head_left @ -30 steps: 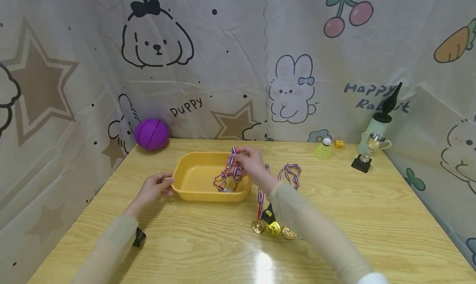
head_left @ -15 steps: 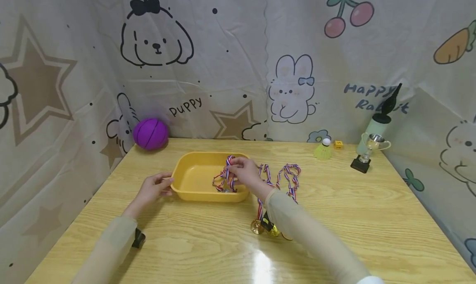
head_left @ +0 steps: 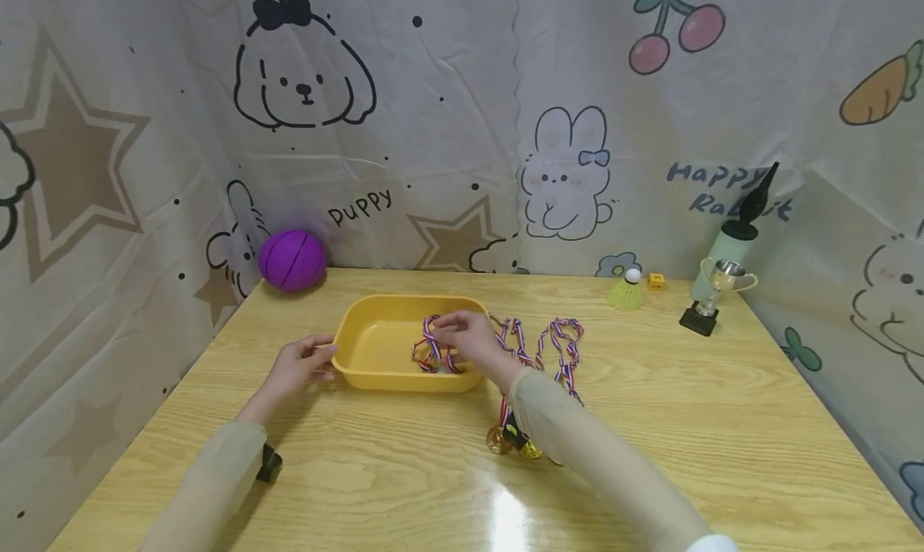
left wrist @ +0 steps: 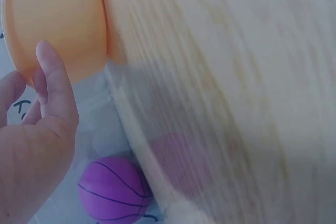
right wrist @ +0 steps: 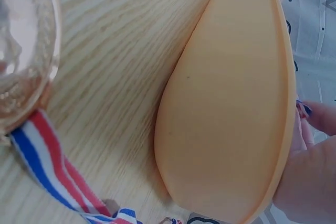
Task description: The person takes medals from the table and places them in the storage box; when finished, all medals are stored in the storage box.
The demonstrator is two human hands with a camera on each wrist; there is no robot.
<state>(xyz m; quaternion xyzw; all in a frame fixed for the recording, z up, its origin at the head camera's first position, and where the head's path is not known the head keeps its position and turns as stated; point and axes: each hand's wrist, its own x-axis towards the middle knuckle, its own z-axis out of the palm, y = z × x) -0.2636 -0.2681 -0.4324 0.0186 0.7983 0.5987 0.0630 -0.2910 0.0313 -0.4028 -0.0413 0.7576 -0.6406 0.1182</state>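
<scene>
A yellow plastic basin (head_left: 411, 382) sits mid-table with tangled medal ribbons (head_left: 429, 351) in its right half. At its left end my left hand (head_left: 296, 366) holds the rim; in the left wrist view its fingers (left wrist: 56, 85) lie against the outer wall. Reaching over the right end, my right hand (head_left: 472, 343) pinches a red, white and blue medal ribbon (right wrist: 303, 109). The basin wall hides that hand's fingertips in part. By my right forearm lie a bronze-coloured medal (head_left: 497, 440) and a gold medal (head_left: 530, 449), partly covered, with ribbons (head_left: 563, 343) stretched behind them.
A purple ball (head_left: 292, 261) stands at the back left. At the back right are a yellow-green shuttlecock (head_left: 626, 293), a small yellow die (head_left: 655, 282), a trophy cup (head_left: 711, 295) and a green cylinder with a black top (head_left: 732, 249). A printed cloth (head_left: 447, 151) surrounds the wooden table.
My right hand has moved left and lowered the ribbon into the basin, where it now bunches with the others. The right forearm covers more of the medals. My left hand stays at the rim.
</scene>
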